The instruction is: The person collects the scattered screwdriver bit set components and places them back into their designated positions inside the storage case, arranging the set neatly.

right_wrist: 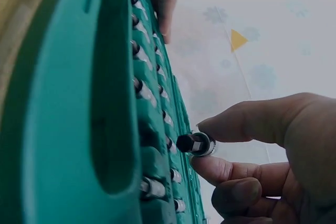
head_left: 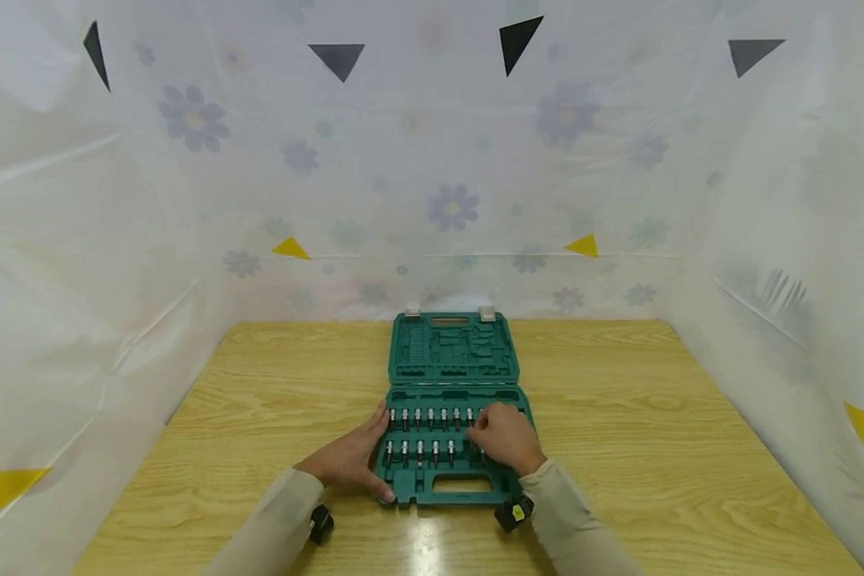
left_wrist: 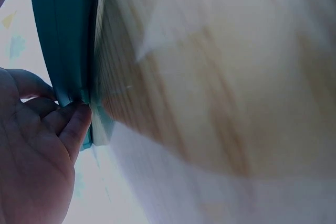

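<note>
A green socket case point(head_left: 454, 500) lies unfolded on the table, its lid at the far side. Two rows of silver bit sockets point(head_left: 435, 454) sit in the base. Between thumb and index fingertip, my right hand point(head_left: 506, 438) pinches a hex bit socket point(right_wrist: 197, 144), dark hexagonal tip showing, above the right part of the base. One front-row slot point(right_wrist: 149, 137) under that hand holds no socket. My left hand point(head_left: 349, 458) touches the case's left side with spread fingers, thumb at the front corner. In the left wrist view, its fingertips point(left_wrist: 79, 119) press the case's edge.
The wooden table point(head_left: 288, 384) extends to both sides of the case. The lid point(head_left: 454, 372) has moulded recesses and stands close to the back. White flower-printed sheeting point(head_left: 432, 160) surrounds the table at the back and sides, with black and yellow triangles on it.
</note>
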{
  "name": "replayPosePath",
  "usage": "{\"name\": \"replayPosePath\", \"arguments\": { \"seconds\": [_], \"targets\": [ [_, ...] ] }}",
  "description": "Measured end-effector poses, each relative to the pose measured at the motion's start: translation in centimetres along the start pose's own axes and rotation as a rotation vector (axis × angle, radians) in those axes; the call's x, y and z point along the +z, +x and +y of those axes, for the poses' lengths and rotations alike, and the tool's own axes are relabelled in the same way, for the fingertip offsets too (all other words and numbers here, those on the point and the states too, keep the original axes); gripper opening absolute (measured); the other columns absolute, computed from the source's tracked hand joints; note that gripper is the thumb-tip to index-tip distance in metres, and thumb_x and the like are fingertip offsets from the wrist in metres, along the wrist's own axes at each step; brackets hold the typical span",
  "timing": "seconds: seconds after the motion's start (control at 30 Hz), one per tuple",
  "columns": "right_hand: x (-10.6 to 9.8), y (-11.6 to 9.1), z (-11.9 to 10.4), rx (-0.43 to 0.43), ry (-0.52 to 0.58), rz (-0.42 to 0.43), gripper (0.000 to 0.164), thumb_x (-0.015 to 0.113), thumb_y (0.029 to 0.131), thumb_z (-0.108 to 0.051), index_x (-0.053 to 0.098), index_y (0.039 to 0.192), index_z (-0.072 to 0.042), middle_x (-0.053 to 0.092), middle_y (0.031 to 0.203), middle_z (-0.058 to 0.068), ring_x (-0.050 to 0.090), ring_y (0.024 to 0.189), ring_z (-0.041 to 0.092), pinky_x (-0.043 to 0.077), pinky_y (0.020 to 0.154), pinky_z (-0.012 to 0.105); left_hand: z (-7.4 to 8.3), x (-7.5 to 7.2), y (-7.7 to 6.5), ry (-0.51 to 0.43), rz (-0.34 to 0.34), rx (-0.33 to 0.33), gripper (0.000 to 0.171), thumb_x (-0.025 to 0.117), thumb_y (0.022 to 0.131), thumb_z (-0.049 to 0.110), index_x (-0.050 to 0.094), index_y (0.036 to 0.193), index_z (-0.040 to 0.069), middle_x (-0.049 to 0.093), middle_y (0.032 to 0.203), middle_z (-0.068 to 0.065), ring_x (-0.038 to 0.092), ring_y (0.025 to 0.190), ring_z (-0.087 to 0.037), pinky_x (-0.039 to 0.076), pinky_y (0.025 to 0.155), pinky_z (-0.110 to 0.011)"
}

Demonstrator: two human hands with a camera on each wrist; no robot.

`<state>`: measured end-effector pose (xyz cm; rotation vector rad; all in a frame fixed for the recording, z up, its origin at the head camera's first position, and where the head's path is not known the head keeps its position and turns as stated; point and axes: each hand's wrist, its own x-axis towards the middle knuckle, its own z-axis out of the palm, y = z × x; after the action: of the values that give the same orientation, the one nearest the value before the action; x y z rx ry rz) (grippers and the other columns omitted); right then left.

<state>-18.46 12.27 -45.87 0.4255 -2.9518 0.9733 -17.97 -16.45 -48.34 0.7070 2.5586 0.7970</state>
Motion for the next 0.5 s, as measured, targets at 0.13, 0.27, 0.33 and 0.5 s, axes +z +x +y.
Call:
{"name": "replayPosePath", "arguments": {
  "seconds": [0.13,0.27,0.33,0.5],
  "targets": [
    [0.4,0.0,-0.1,-0.056,-0.079,0.024,0.049,0.068,0.086,-0.016,0.040,0.045,-0.020,0.028,0.040,-0.012,0.029,0.038,0.007,0.026,0.045,0.024,-0.1,0.0,0.0,-0.004,0.000,-0.001,0.134,0.083,0.064,0.057,0.000,0.154,0.001,-0.012,0.160,-0.013,0.010,0.145,-0.035,0.024,0.112,-0.052],
    [0.7,0.0,-0.1,-0.092,-0.159,0.059,0.049,0.068,0.082,-0.016,0.038,0.044,-0.022,0.024,0.040,-0.013,0.027,0.040,0.008,0.026,0.051,0.028,0.0,0.1,-0.1,-0.013,-0.001,-0.004,0.134,0.083,0.064,0.057,0.000,0.154,0.002,-0.012,0.160,-0.013,0.010,0.145,-0.035,0.024,0.112,-0.052],
    [0.9,0.0,-0.1,-0.091,-0.186,0.057,0.048,0.067,0.082,-0.017,0.038,0.044,-0.022,0.023,0.040,-0.013,0.028,0.040,0.008,0.029,0.054,0.030,0.0,0.1,0.0,-0.012,-0.002,-0.006,0.135,0.083,0.063,0.058,0.000,0.154,0.002,-0.012,0.160,-0.012,0.011,0.145,-0.035,0.024,0.112,-0.052],
    [1.4,0.1,-0.1,-0.071,-0.262,0.049,0.046,0.068,0.081,-0.022,0.041,0.043,-0.022,0.027,0.039,-0.013,0.035,0.042,0.010,0.038,0.059,0.037,0.0,0.1,0.0,-0.006,-0.004,-0.008,0.135,0.082,0.063,0.059,-0.001,0.154,0.004,-0.013,0.160,-0.011,0.010,0.145,-0.034,0.024,0.112,-0.051]
  ]
}}
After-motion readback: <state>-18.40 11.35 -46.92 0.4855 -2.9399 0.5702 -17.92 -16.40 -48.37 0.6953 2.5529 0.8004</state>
